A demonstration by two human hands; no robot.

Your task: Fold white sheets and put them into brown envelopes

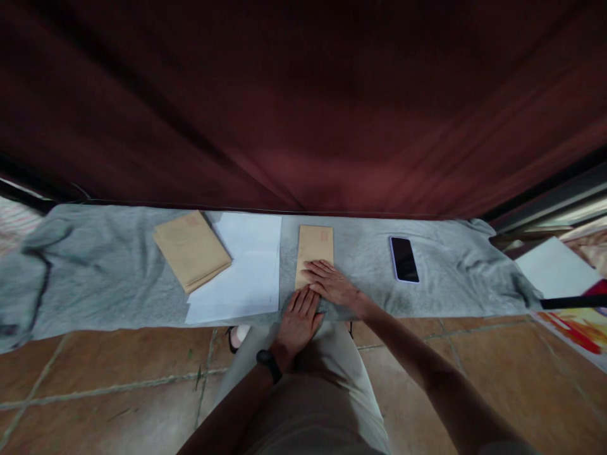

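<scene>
A brown paper envelope (314,243) lies upright in front of me on a grey cloth (360,265), with a faint red print near its top right corner. Flat on its lower part rests my right hand (331,282), fingers stretched out to the left. My left hand (298,322), with a black band on the wrist, lies flat at the envelope's bottom edge, its fingertips touching or nearly touching the right hand. The envelope's lower end is hidden under both hands. To the left, a stack of brown envelopes (193,249) partly covers several white paper sheets (251,265).
A phone (404,260) with a pale purple case lies right of the envelope. Behind the narrow cloth-covered surface hangs a dark red curtain (303,126). A white sheet or board (557,268) sits at the far right. Brown floor tiles (109,373) show below.
</scene>
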